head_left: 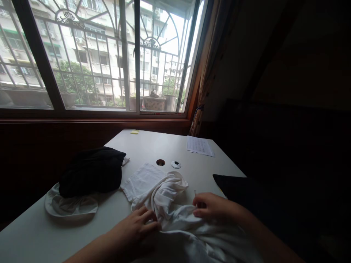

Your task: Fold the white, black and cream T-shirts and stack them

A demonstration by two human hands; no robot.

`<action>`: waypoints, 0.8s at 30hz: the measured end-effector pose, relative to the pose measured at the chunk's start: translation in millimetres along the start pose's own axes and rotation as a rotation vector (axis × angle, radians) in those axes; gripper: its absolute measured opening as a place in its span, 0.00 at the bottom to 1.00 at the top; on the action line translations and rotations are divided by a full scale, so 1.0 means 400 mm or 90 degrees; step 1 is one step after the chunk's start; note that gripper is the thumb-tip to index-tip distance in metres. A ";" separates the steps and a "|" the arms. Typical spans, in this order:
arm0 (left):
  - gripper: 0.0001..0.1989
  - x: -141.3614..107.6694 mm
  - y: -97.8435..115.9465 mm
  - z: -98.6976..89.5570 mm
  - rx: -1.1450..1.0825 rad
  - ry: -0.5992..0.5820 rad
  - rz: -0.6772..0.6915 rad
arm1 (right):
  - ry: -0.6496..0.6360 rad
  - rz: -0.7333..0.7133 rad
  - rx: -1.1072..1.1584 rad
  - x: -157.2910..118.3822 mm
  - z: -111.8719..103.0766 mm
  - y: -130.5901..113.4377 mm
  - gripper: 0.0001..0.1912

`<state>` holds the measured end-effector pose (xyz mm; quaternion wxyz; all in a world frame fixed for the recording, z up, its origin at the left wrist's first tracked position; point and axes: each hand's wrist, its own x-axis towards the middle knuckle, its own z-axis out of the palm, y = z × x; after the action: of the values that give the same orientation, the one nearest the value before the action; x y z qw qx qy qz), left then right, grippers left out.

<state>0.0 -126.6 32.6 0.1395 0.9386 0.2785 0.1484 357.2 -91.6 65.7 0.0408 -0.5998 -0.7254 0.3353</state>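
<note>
A crumpled white garment (167, 193) lies on the white table, bunched in the middle and running down to the bottom edge of the view. My left hand (137, 224) is at its lower left part, fingers curled against the cloth. Over the right part of the same garment, my right hand (212, 206) has its thumb and fingers bent toward each other, with a small pale bit showing above the fingertips. What lies between the fingers of either hand is too dark and small to tell.
Black cloth (93, 170) lies over white cloth (71, 208) at the left. Dark cloth (233, 182) is at the right. Behind are a table hole (160, 162), its round cover (176, 164), printed paper (200, 146) and a yellow note (135, 132). A window (93, 54) stands beyond.
</note>
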 end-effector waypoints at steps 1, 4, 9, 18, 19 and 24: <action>0.15 0.001 -0.009 0.007 0.015 0.009 0.018 | -0.007 0.015 -0.002 -0.010 0.007 0.006 0.15; 0.12 0.009 -0.079 0.016 0.036 0.029 0.060 | -0.087 0.001 0.042 -0.039 0.039 -0.007 0.14; 0.17 0.028 -0.231 -0.015 0.194 0.070 -0.006 | -0.313 -0.146 0.330 -0.081 0.114 -0.095 0.23; 0.15 0.037 -0.171 -0.096 0.143 0.162 -0.180 | 0.252 -0.237 0.067 -0.001 0.102 -0.036 0.22; 0.13 0.031 -0.147 -0.093 0.105 0.153 -0.189 | 0.321 -0.233 0.006 0.021 0.100 -0.009 0.27; 0.28 -0.007 -0.063 -0.040 0.078 0.061 -0.214 | 0.429 -0.262 -0.146 0.113 0.116 0.066 0.21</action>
<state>-20.1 -105.2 37.8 0.0913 0.8773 0.4465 0.1505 345.2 -69.8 0.2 0.2750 -0.5190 -0.8090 0.0218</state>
